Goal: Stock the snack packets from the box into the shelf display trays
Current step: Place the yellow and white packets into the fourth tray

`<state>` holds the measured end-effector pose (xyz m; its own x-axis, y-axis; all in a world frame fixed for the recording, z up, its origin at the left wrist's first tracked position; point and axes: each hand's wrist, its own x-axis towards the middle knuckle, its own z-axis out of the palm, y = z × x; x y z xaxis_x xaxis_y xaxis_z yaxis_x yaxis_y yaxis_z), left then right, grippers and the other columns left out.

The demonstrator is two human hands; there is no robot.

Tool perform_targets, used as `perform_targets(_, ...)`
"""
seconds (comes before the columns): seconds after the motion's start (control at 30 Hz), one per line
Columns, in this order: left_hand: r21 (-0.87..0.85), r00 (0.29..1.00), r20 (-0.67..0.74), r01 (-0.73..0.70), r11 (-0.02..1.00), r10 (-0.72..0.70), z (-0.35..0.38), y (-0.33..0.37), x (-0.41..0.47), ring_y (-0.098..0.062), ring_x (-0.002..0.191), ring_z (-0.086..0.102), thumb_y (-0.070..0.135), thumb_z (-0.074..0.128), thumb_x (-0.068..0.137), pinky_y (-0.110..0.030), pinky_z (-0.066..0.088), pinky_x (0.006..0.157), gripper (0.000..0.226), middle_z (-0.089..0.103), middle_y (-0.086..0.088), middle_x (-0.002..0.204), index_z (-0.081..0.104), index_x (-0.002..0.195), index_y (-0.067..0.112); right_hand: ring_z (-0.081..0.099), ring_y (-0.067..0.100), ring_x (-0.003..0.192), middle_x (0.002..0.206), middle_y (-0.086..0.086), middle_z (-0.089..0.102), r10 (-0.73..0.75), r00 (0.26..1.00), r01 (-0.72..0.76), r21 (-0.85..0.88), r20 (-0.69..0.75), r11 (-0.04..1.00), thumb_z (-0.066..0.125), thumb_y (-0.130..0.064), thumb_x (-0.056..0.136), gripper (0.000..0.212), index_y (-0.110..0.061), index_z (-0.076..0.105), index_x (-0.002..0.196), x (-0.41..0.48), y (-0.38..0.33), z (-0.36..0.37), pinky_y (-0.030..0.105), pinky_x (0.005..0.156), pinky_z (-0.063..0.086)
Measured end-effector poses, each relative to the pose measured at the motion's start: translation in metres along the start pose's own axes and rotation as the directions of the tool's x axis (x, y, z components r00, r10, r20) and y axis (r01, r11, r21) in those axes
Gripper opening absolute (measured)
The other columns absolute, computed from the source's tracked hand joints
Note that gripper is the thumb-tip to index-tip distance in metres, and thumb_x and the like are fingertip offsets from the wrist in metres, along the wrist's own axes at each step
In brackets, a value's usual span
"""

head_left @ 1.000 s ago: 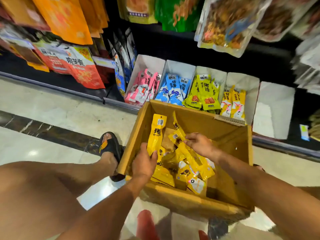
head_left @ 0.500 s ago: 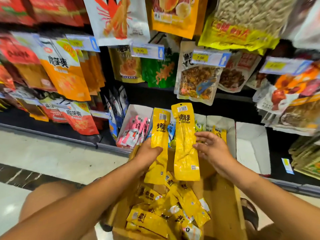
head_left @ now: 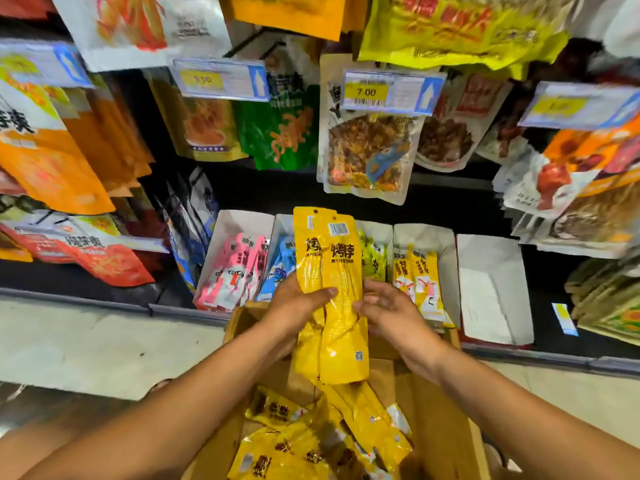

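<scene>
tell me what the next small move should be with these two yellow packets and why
Probably carry the two yellow packets right and down into the yellow-packet tray. The left hand grips them upright above the box, the right hand touches their edge, and that tray is the only one with matching colour. Whether the print matches is too blurred to tell.

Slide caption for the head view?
Left hand grips yellow packets above the box, right hand touching them, before the shelf trays.
</scene>
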<state>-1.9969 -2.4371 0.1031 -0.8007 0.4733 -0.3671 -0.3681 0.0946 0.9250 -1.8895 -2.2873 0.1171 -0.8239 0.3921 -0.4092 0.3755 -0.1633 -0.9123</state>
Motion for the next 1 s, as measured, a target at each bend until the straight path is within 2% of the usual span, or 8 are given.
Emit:
perform_targets(0.3, 0.052, 1.000, 0.019, 0.013, 0.999, -0.014, -0.008, -0.002, 0.007, -0.024, 0.106, 0.074, 0.012, 0.078, 0.089, -0.050, 0.055, 0.100, 0.035, 0.078, -0.001, 0.113, 0.068, 0.122, 0.018, 0.065, 0.037, 0.114, 0.119, 0.019, 0.070, 0.055, 0.996, -0.064, 0.132, 0.072, 0.989, 0.055, -0.005, 0.100, 0.025, 0.002, 0.058, 0.123, 0.011, -0.008, -0.011, 0.053, 0.101, 0.050)
perform_targets(0.53, -0.050, 0.998, -0.013, 0.053, 0.997, -0.054, -0.007, 0.001, 0.005, -0.039, 0.100, 0.074, 0.013, 0.075, 0.091, -0.057, 0.058, 0.091, 0.035, 0.077, -0.011, 0.111, 0.066, 0.125, 0.014, 0.069, 0.030, 0.101, 0.119, 0.014, 0.071, 0.177, 0.983, -0.163, 0.227, -0.047, 0.960, 0.053, -0.010, 0.100, 0.031, -0.016, 0.060, 0.129, 0.021, -0.007, -0.026, 0.049, 0.089, 0.056)
perform_targets(0.63, -0.103, 0.997, 0.010, 0.082, 0.991, -0.081, -0.004, 0.006, 0.001, -0.046, 0.086, 0.072, 0.010, 0.067, 0.096, -0.051, 0.060, 0.076, 0.031, 0.076, -0.019, 0.108, 0.061, 0.127, 0.010, 0.066, 0.022, 0.103, 0.122, 0.005, 0.070, 0.244, 0.970, -0.242, 0.154, 0.008, 0.958, 0.059, -0.047, 0.095, 0.039, -0.028, 0.062, 0.130, 0.011, -0.013, -0.026, 0.039, 0.078, 0.053)
perform_targets(0.7, -0.111, 0.996, 0.018, 0.085, 0.990, -0.083, -0.002, 0.008, -0.002, -0.047, 0.086, 0.072, 0.009, 0.065, 0.097, -0.051, 0.059, 0.075, 0.031, 0.076, -0.018, 0.108, 0.060, 0.128, 0.011, 0.059, 0.017, 0.106, 0.122, -0.005, 0.063, 0.283, 0.958, -0.284, 0.027, 0.044, 0.958, 0.071, -0.075, 0.069, 0.077, -0.037, 0.056, 0.134, 0.005, -0.014, -0.025, 0.037, 0.077, 0.050)
perform_targets(0.77, -0.114, 0.996, 0.023, 0.090, 0.989, -0.088, 0.000, 0.009, -0.004, -0.047, 0.091, 0.073, 0.009, 0.065, 0.097, -0.051, 0.060, 0.077, 0.033, 0.077, -0.016, 0.109, 0.059, 0.130, 0.013, 0.057, 0.011, 0.086, 0.113, -0.008, 0.059, 0.266, 0.962, -0.264, -0.052, 0.052, 0.963, 0.086, -0.067, 0.056, 0.088, -0.037, 0.053, 0.132, 0.003, -0.011, -0.024, 0.029, 0.064, 0.050)
perform_targets(0.83, -0.142, 0.994, 0.027, 0.109, 0.984, -0.106, 0.002, 0.009, -0.005, -0.044, 0.093, 0.074, 0.006, 0.063, 0.098, -0.056, 0.060, 0.082, 0.036, 0.076, -0.016, 0.112, 0.057, 0.133, 0.015, 0.050, 0.009, 0.068, 0.093, -0.005, 0.060, 0.244, 0.967, -0.243, -0.019, 0.074, 0.970, 0.085, -0.041, 0.073, 0.061, -0.031, 0.057, 0.126, 0.001, -0.010, -0.024, 0.024, 0.055, 0.042)
perform_targets(0.9, -0.193, 0.991, 0.038, 0.132, 0.972, -0.127, 0.003, 0.009, -0.006, -0.043, 0.096, 0.074, 0.003, 0.060, 0.099, -0.068, 0.055, 0.088, 0.040, 0.074, -0.019, 0.115, 0.052, 0.135, 0.017, 0.053, 0.012, 0.069, 0.086, -0.001, 0.060, 0.252, 0.962, -0.258, 0.045, 0.109, 0.965, 0.071, -0.027, 0.085, 0.037, -0.022, 0.065, 0.121, -0.003, -0.015, -0.024, 0.030, 0.067, 0.047)
perform_targets(1.0, -0.232, 0.989, 0.050, 0.146, 0.962, -0.138, 0.004, 0.011, -0.007, -0.043, 0.099, 0.074, -0.001, 0.056, 0.099, -0.070, 0.053, 0.091, 0.045, 0.073, -0.018, 0.118, 0.048, 0.138, 0.019, 0.063, 0.021, 0.090, 0.103, 0.007, 0.070, 0.268, 0.952, -0.292, 0.175, 0.151, 0.940, 0.057, -0.031, 0.085, 0.038, -0.011, 0.064, 0.116, -0.004, -0.019, -0.027, 0.042, 0.085, 0.049)
